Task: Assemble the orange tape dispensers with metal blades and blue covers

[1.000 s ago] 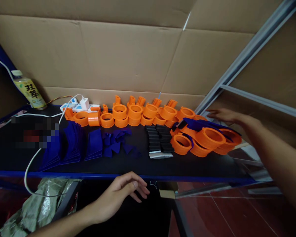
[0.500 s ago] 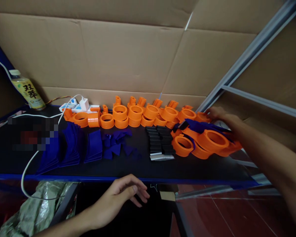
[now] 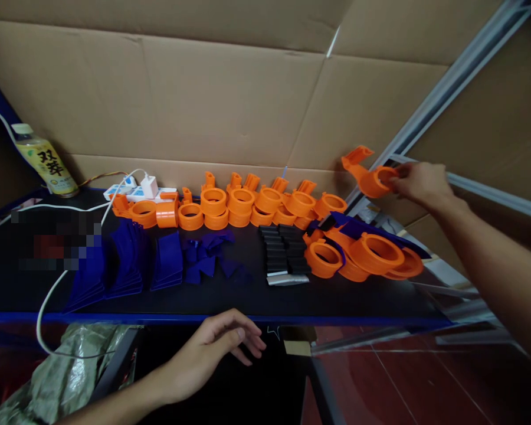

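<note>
Lifted since the earlier frame, one orange ring (image 3: 371,186) is at far right, pinched by the right hand (image 3: 422,184); other rings (image 3: 213,208) remain on the counter (image 3: 230,304). The left hand (image 3: 223,342) curls loosely, empty.

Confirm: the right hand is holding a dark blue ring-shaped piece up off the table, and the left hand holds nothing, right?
Not quite: the head view shows the ring-shaped piece in the right hand is orange, not dark blue. It is held up off the table, and the left hand holds nothing.
</note>
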### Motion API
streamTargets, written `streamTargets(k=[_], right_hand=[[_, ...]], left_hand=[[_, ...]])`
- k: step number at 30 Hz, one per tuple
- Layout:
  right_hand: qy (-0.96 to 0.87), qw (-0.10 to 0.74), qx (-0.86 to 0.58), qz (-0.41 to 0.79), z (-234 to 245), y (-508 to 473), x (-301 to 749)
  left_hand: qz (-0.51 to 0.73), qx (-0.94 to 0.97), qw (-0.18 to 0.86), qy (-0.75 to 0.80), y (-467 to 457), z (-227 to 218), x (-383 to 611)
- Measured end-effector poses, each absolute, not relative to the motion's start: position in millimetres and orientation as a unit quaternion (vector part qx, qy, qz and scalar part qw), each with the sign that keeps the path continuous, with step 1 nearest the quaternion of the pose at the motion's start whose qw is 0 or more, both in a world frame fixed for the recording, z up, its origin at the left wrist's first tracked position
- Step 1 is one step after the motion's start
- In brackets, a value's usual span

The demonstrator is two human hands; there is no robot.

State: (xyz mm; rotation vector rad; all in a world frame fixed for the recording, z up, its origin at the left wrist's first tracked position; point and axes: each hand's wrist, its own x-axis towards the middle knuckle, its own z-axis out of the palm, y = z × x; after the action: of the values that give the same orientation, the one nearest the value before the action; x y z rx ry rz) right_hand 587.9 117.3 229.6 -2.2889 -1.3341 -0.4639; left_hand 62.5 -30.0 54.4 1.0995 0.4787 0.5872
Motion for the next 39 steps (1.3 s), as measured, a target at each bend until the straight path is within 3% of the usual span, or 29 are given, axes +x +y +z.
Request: streamTargets(k=[4, 7, 10, 11, 15, 18, 20, 24, 27, 31, 39], right_hand=[[-0.463, 0.255, -0.826, -0.199, 246, 98, 571], [-0.481, 0.341, -0.783, -0.196, 248, 75, 526], [-0.547, 0.411, -0.723, -0.097, 226, 40, 444], [-0.579, 0.414, -0.702, -0.014, 213, 25, 412], [-0.732, 0.278, -0.565, 0.261, 154, -26, 292], [-0.807, 0.180, -0.458, 0.327, 133, -38, 251], [-0.847, 0.132, -0.424, 0.291, 132, -30, 254], [-0.868, 0.116, -0.479, 0.055, 131, -6, 302], [-0.861, 0.067, -0.502, -0.047, 116, -2, 334], [-0.857, 0.042, -0.505, -0.092, 96, -8, 344], [-0.854, 0.096, -0.508, -0.062, 96, -5, 340]], left_hand=[[0.272, 0.516, 0.787, 0.202, -28, 55, 60], [0.309, 0.526, 0.773, 0.175, -25, 57, 58], [0.394, 0.522, 0.741, 0.151, -22, 56, 57], [0.427, 0.515, 0.728, 0.147, -21, 55, 57], [0.523, 0.436, 0.710, 0.180, -21, 54, 56], [0.527, 0.362, 0.733, 0.232, -22, 60, 55], [0.508, 0.351, 0.743, 0.258, -21, 64, 52], [0.467, 0.383, 0.741, 0.294, -16, 65, 49], [0.443, 0.395, 0.748, 0.297, -12, 62, 49], [0.446, 0.388, 0.757, 0.277, -9, 60, 49], [0.425, 0.385, 0.770, 0.281, -5, 64, 48]])
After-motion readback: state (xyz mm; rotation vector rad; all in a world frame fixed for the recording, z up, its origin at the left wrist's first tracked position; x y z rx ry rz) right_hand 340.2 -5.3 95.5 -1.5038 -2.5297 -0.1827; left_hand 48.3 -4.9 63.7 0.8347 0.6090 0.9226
